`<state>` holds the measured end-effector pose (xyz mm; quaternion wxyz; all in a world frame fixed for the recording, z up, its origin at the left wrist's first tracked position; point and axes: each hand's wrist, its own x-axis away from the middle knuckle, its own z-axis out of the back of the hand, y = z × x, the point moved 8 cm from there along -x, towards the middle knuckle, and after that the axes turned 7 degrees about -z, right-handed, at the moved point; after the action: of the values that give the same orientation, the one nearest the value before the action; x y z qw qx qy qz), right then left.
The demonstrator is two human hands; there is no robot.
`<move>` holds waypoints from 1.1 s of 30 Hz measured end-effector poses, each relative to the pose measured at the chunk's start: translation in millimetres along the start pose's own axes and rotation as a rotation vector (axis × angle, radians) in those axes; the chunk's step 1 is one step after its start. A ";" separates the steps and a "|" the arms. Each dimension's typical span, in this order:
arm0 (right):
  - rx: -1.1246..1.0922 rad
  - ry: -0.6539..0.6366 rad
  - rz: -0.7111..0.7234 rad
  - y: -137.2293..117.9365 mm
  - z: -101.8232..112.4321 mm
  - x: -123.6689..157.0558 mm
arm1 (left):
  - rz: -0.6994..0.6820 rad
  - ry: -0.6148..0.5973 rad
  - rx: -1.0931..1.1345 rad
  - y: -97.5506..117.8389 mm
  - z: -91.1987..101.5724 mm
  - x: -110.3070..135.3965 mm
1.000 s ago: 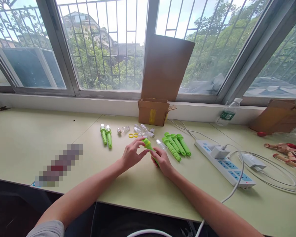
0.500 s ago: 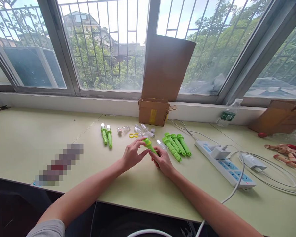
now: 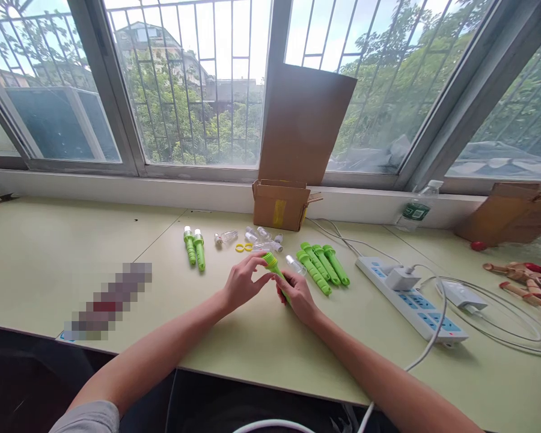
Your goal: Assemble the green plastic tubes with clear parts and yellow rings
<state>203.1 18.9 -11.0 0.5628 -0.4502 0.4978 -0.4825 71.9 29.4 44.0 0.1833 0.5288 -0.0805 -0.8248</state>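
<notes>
Holds green tube (image 3: 271,262) above tabletop (image 3: 234,346), near middle, btwn both hands; tilted, w/ collar end up & away, toward L, lower end mostly hidden by fingers. Grip on R: R hand (image 3: 298,294) clamped on tube's lower pt, fingers curled rnd. Grip on L: L hand (image 3: 242,281) closed on same tube, fingertips at collar, thumb lower, nr R hand. Has clear tip (image 3: 296,264) just past R hand, then 4 more tubes (image 3: 323,267) bunched to R. Has loose clear pcs (image 3: 264,234) beyond L hand, w/ yellow rings (image 3: 244,247) beside. Shows 2 capped tubes (image 3: 194,248) side by side farther L. At back, has box (image 3: 277,204); to R, pwr strip (image 3: 415,305) w/ plug & cables, bottle (image 3: 417,208) nr sill.
</notes>
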 end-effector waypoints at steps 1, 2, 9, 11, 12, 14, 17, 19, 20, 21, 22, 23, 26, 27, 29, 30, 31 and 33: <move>-0.005 -0.002 -0.002 0.3 0.0 -0.3 | -0.001 -0.002 0.005 -0.3 -0.4 0.1; -0.011 -0.003 -0.005 0.8 0.2 -0.6 | -0.003 -0.004 0.009 -0.8 -0.9 0.1; -0.040 -0.062 -0.051 3.9 -3.0 -0.4 | -0.030 0.003 0.073 -4.6 -3.5 0.8; -0.041 -0.065 -0.049 3.0 -3.8 0.4 | -0.036 0.016 0.090 -5.2 -2.7 1.3; -0.038 -0.063 -0.044 2.3 -4.1 0.6 | -0.037 0.022 0.091 -5.4 -2.1 1.6; -0.023 -0.051 -0.032 1.8 -4.7 0.7 | -0.039 0.027 0.083 -5.7 -0.8 2.3; 0.023 -0.014 -0.012 2.9 -4.2 -0.7 | -0.046 0.032 0.051 -5.0 1.3 2.9; 0.071 0.032 0.008 3.3 -2.1 -2.0 | -0.052 0.036 0.015 -4.6 2.5 3.2; 0.097 0.054 0.019 3.2 -0.8 -2.5 | -0.054 0.034 -0.004 -4.6 2.5 3.4; 0.120 0.072 0.028 2.9 0.2 -2.7 | -0.054 0.030 -0.023 -4.9 2.3 3.6; 0.138 0.082 0.035 2.5 0.8 -2.8 | -0.052 0.025 -0.039 -5.2 1.6 3.7; 0.151 0.085 0.040 2.0 1.0 -2.8 | -0.050 0.018 -0.052 -5.7 0.7 4.0; 0.152 0.074 0.045 0.2 0.5 -1.8 | -0.036 0.004 -0.076 -6.9 -1.7 4.4; 0.145 0.069 0.045 -0.3 0.3 -1.3 | -0.033 0.001 -0.079 -6.9 -2.2 4.5; 0.128 0.060 0.043 -0.8 -0.3 -0.6 | -0.032 -0.002 -0.081 -6.4 -2.9 4.3; 0.119 0.055 0.040 -0.8 -0.6 -0.4 | -0.032 -0.003 -0.080 -5.9 -3.0 4.1; 0.110 0.050 0.035 -0.6 -1.1 -0.2 | -0.033 -0.003 -0.078 -5.5 -3.1 3.9; 0.092 0.041 0.021 0.1 -1.9 -0.1 | -0.033 -0.003 -0.073 -4.8 -3.1 3.4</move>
<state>201.2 19.0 -11.3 0.5775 -0.4088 0.4912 -0.5080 72.4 32.6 38.2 0.1885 0.5217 -0.0419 -0.8310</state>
